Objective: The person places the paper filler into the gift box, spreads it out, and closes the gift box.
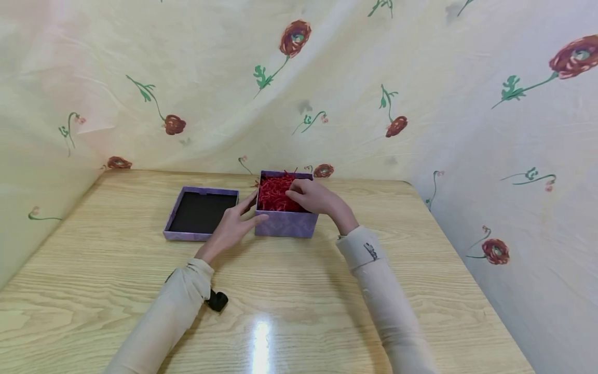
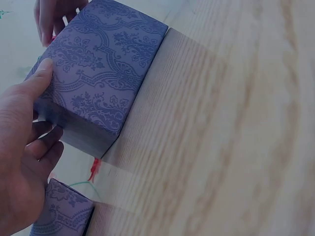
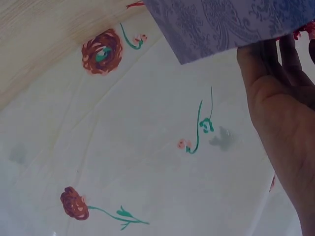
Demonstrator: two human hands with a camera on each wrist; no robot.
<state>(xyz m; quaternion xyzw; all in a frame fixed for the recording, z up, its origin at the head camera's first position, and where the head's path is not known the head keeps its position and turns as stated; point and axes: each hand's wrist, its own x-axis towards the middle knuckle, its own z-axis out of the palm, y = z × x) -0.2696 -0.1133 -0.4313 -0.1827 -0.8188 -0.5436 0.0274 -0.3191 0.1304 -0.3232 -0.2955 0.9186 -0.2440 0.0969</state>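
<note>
A purple patterned box stands without its cover on the wooden table, filled with red shredded paper. My left hand holds the box's near left corner, its thumb on the front face and the fingers along the left side. In the left wrist view that thumb lies flat near the rim. Over the right rim reaches my right hand, fingers bent down among the red strands. Its fingertips are hidden there, and I cannot tell whether they pinch any paper.
Left of the box lies a shallow purple lid, black inside face up. A small black object sits by the left sleeve on the table. Behind and to the right hangs a flowered cloth. A loose red strand hangs beside the box.
</note>
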